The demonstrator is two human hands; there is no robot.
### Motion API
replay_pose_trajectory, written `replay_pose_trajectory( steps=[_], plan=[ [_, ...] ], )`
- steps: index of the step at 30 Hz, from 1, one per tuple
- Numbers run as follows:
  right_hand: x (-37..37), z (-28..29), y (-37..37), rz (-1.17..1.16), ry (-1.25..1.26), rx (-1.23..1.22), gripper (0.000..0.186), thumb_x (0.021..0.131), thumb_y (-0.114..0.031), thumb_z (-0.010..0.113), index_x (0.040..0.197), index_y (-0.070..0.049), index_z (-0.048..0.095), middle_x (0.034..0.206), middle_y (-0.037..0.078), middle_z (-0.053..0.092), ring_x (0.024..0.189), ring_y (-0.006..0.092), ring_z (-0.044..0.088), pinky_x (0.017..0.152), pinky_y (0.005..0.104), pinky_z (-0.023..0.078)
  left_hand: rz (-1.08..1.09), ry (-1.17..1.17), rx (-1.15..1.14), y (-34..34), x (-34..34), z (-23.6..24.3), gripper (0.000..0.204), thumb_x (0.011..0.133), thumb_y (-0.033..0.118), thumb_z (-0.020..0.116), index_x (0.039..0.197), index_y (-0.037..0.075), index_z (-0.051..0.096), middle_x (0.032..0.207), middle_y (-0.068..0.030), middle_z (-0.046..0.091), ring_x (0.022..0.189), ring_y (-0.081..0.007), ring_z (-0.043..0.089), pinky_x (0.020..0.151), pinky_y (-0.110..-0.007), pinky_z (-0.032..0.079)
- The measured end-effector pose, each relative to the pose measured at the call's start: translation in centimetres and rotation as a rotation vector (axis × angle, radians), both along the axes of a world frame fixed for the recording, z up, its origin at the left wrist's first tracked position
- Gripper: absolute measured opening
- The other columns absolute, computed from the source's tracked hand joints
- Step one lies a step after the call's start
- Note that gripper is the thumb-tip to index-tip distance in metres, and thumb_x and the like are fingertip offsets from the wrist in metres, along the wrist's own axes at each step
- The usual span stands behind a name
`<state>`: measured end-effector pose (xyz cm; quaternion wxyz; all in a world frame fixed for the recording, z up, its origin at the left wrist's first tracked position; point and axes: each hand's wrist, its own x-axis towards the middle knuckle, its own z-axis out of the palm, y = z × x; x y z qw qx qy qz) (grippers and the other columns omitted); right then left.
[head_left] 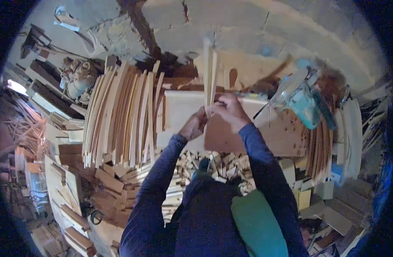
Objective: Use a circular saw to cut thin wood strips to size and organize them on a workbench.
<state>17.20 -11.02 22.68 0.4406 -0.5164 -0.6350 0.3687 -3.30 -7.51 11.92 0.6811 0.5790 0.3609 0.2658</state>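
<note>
Several pale wooden strips (pixel 210 68) stand in a bundle at the centre, pointing toward the wall and slightly fanned at the top. My left hand (pixel 194 125) is closed on the bundle's lower end from the left. My right hand (pixel 227 110) grips the same strips from the right, just above. Beneath both hands lies a board work surface (pixel 260 132), pale at the left and brown at the right. Left of it, many long strips (pixel 115 115) lie side by side. At its right end sits a teal power tool (pixel 308 115), its details blurred.
A block wall (pixel 252 30) runs behind the bench. Wood offcuts (pixel 228 167) are piled below it by my feet. Stacked boards (pixel 63 188) and a cloth bundle (pixel 78 79) are on the left. More strips (pixel 319 154) and a light panel (pixel 352 139) stand at the right.
</note>
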Motion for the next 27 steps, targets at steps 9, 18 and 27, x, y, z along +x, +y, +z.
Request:
replay_pose_trajectory(
  steps=[9, 18, 27],
  plan=[
    [1.1, 0.2, 0.6, 0.107, -0.031, -0.180, 0.035, 0.084, -0.030, 0.087, 0.097, -0.001, 0.073, 0.084, 0.004, 0.072, 0.079, 0.0130, 0.066, 0.073, 0.0328, 0.055, -0.039, -0.142, 0.284, -1.4, -0.4, -0.1, 0.032, 0.104, 0.008, 0.048, 0.134, 0.009, 0.059, 0.100, 0.0015, 0.066, 0.077, -0.0086, 0.059, 0.066, -0.022, 0.049],
    [2.1, 6.4, -0.8, 0.224, 0.442, -0.006, 0.041, 0.094, -0.015, 0.074, 0.132, -0.002, 0.068, 0.124, 0.011, 0.074, 0.117, 0.0190, 0.067, 0.106, 0.0372, 0.051, -0.103, 0.406, 0.630, -1.9, 0.2, 3.2, 0.024, 0.096, 0.002, 0.056, 0.120, 0.002, 0.053, 0.092, -0.0231, 0.065, 0.088, -0.0424, 0.067, 0.071, -0.048, 0.052],
    [3.1, 7.2, -1.9, 0.221, 0.426, -0.068, 0.029, 0.094, -0.013, 0.073, 0.121, -0.002, 0.072, 0.117, 0.011, 0.075, 0.113, 0.0193, 0.069, 0.104, 0.0359, 0.053, -0.141, 0.245, 0.721, -2.0, 0.2, 2.9, 0.028, 0.097, 0.002, 0.056, 0.125, 0.003, 0.054, 0.096, -0.0242, 0.064, 0.093, -0.0489, 0.064, 0.075, -0.050, 0.053]
  ],
)
